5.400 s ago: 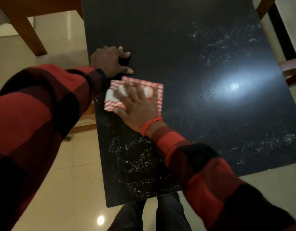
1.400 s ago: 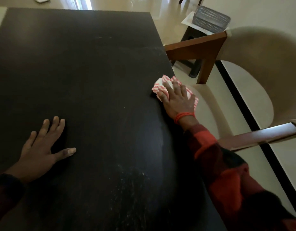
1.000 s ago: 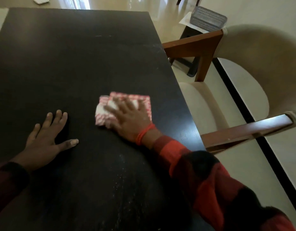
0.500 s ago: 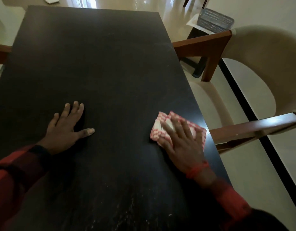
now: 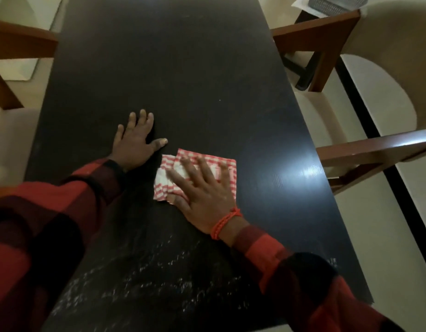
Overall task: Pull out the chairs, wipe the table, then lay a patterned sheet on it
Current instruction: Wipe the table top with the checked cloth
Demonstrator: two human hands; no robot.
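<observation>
While white streaks (image 5: 159, 279) mark the near end of the black table (image 5: 183, 68), the right hand (image 5: 202, 195) lies flat with fingers spread, pressing one folded red-and-white cloth (image 5: 221, 166) on the tabletop. Just beside it, the left hand (image 5: 135, 142) rests flat and loose on the table, holding nothing. Two chairs stand pulled out, one left (image 5: 17, 44), one right (image 5: 374, 97). Far right sits one grey basket (image 5: 336, 2); what is in it cannot be seen.

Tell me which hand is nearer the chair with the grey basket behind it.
Right. The right hand presses the checked cloth toward that chair's side; the left hand lies flat farther across the table.
</observation>
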